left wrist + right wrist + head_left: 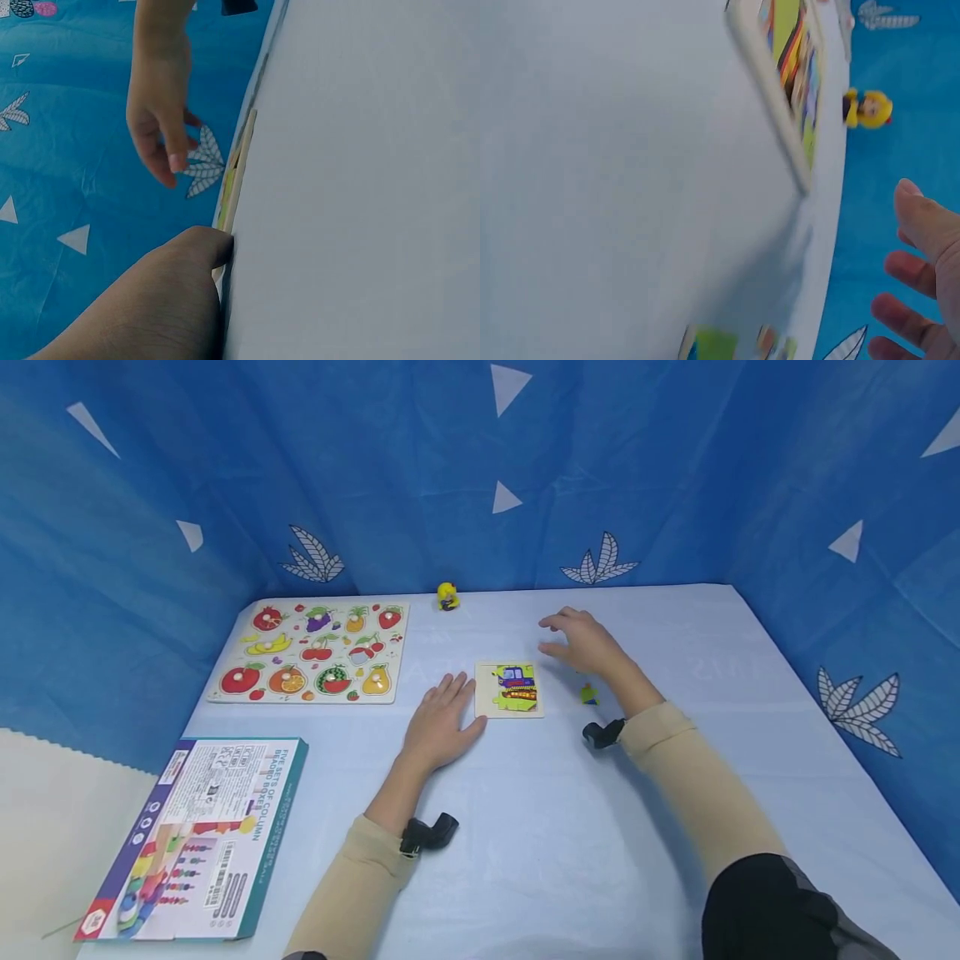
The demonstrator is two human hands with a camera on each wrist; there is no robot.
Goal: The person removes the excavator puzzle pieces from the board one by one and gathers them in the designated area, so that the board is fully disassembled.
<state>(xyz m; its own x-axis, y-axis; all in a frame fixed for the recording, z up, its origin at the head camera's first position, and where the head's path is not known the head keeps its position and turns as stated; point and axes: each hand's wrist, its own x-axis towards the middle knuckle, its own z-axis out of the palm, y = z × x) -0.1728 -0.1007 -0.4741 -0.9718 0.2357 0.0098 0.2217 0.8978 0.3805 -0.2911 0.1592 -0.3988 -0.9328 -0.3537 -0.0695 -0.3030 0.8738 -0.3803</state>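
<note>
A small square wooden jigsaw puzzle (517, 687) with a blue vehicle picture lies mid-table, its picture partly filled and bare wood showing at the left and top. My left hand (444, 722) rests at its left edge, fingers stretched out and thumb by the near left corner. Above the table, to the puzzle's right, hovers my right hand (581, 639), its fingers loosely bent with nothing between them. Below that hand lie loose green puzzle pieces (716, 343), seen small in the head view. The wrist view from the left shows the puzzle's edge (238, 176) near my thumb.
A fruit puzzle board (401, 652) lies at the back left, with a boxed toy set (202, 835) nearer on the left. A small yellow figurine (447, 597) stands at the table's back edge. Blue patterned cloth (420, 468) hangs behind the table.
</note>
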